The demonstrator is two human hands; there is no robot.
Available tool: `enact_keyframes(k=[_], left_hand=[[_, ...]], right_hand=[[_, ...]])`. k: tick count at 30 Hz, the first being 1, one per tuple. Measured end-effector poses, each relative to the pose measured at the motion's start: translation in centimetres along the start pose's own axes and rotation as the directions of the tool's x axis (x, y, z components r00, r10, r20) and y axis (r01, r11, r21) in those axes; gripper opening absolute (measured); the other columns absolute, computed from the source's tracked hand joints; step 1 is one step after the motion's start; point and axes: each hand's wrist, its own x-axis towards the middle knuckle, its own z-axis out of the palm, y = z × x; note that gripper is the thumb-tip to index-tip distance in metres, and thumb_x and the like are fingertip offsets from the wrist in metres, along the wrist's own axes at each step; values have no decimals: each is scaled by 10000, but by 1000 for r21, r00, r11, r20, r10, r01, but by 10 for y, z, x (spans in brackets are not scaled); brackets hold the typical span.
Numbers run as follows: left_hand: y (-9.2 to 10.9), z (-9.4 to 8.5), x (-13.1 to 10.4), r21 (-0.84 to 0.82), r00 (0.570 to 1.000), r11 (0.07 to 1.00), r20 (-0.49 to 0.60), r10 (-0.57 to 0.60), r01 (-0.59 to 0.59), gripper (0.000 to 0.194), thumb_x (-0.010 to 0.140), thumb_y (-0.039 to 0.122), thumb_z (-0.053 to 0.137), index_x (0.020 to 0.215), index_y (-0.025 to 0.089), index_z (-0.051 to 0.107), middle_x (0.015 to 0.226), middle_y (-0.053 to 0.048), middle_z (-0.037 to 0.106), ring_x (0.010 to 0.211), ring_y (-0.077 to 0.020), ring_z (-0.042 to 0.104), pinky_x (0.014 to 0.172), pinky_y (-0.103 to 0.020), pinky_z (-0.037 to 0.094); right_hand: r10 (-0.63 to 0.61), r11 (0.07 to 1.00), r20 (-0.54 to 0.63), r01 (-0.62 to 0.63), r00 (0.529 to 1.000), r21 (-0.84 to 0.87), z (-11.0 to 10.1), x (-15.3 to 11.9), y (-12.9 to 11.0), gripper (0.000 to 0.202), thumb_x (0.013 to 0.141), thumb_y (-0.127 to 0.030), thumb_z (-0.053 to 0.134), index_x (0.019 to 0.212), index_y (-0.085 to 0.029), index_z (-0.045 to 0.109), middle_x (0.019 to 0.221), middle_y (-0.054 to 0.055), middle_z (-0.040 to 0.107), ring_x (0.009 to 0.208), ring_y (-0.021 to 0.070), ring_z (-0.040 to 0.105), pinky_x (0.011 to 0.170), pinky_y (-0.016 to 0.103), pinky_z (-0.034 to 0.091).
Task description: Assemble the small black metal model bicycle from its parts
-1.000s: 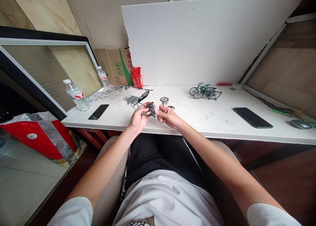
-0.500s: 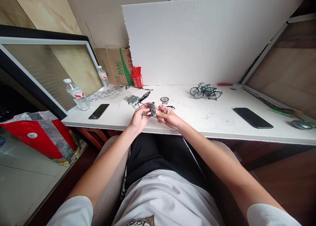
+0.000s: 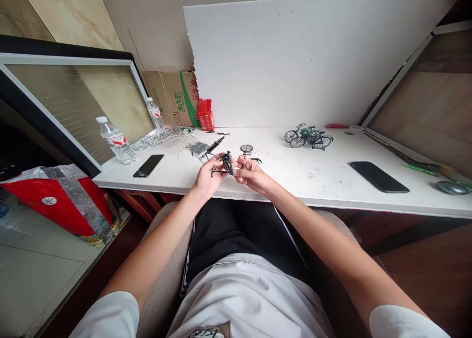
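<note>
Near the front edge of the white table (image 3: 291, 180), my left hand (image 3: 209, 179) is closed on a small dark bicycle model (image 3: 227, 164), whose wheel and thin frame stick out beyond the fingers. My right hand (image 3: 254, 175) is beside it, fingers pinched on a thin tool with its shaft pointing up; the fingertips are close to the model's chain part. A loose spoked wheel (image 3: 246, 148) lies just behind my right hand, with a small curved black part (image 3: 255, 160) near it. Two assembled bicycle models (image 3: 309, 137) stand farther right.
Two water bottles (image 3: 116, 141), a phone (image 3: 148, 166) and thin part frames (image 3: 162, 137) are on the left. Behind are a carton (image 3: 173, 98) and a red box (image 3: 206, 115). Another phone (image 3: 379, 176) and a mouse (image 3: 452, 187) lie right.
The bicycle model has turned slightly in my left hand, so its chain part shows darker and at another angle. Both hands stay in nearly the same place.
</note>
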Motion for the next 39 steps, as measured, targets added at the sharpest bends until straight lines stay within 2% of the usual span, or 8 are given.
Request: enact_keyframes(k=[11, 21, 32, 39], left_hand=[[-2, -3, 2, -25, 999, 999, 28, -19, 20, 250, 747, 163, 675, 995, 179, 689, 955, -52, 757, 901, -178, 682, 823, -299, 483], [-4, -5, 2, -27, 999, 999, 51, -18, 19, 223, 772, 160, 655, 988, 178, 705, 974, -67, 762, 867, -187, 679, 803, -314, 482], [-6, -6, 4, -69, 999, 996, 28, -47, 49, 238, 765, 150, 671, 999, 174, 711, 972, -70, 764, 893, -185, 688, 801, -310, 486], [-5, -3, 4, -129, 996, 990, -70, -59, 50, 124, 858, 194, 708, 975, 161, 732, 964, -95, 773, 905, -214, 702, 812, -332, 503]], right_hand=[[-8, 998, -44, 5, 999, -62, 2, 2, -3, 643, 691, -317, 954, 882, -266, 342, 795, -79, 604, 558, 71, 466, 546, 247, 253], [-27, 997, -61, 23, 998, -78, 1, 3, 0, 647, 685, -352, 953, 893, -271, 346, 744, -95, 549, 529, 63, 380, 539, 247, 221], [-12, 994, -58, 6, 998, -107, 1, 5, 2, 553, 738, -305, 868, 905, -270, 342, 689, -101, 472, 517, 62, 339, 548, 241, 190], [-5, 991, -51, -2, 999, -137, 2, 4, 2, 500, 747, -265, 806, 909, -272, 333, 643, -114, 450, 501, 65, 334, 547, 239, 176]])
